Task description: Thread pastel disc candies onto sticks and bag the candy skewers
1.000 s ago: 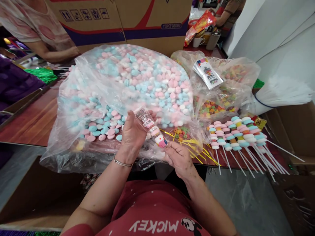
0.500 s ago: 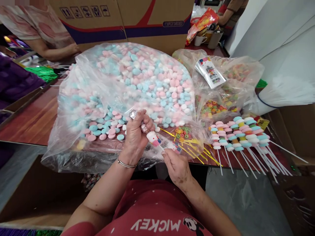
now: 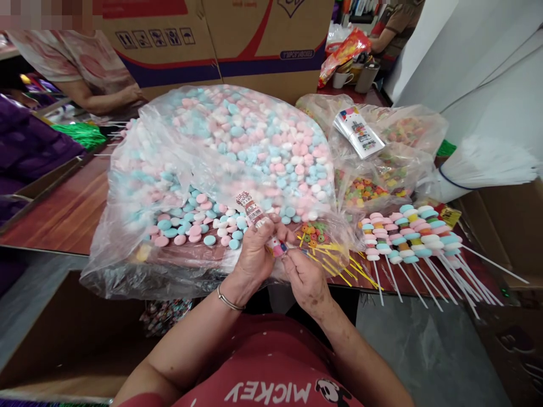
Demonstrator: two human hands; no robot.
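Observation:
My left hand (image 3: 258,249) is closed round a printed clear wrapper (image 3: 253,213), whose top end sticks up beyond the fingers. The fingers of my right hand (image 3: 306,277) pinch the lower end of the same wrapper, close beside my left hand. What the wrapper holds is mostly hidden by my fingers. Behind my hands a large clear bag (image 3: 237,135) of pink, blue and white candies lies on the table, with loose candies (image 3: 195,232) at its opening. Colourful ring candies (image 3: 314,233) and yellow twist ties (image 3: 335,265) lie just right of my hands.
Candy skewers on white sticks (image 3: 411,234) lie at the right. Printed wrappers (image 3: 360,133) rest on bags of gummies (image 3: 403,127). A bundle of white sticks (image 3: 487,164) stands beyond. A large carton (image 3: 254,56) blocks the back; an open box (image 3: 76,333) sits below left. Other people stand behind.
The wrapper has come upright with its printed top now showing above my left hand. Both hands are closer together, my left hand having moved right and down. The view has shifted slightly.

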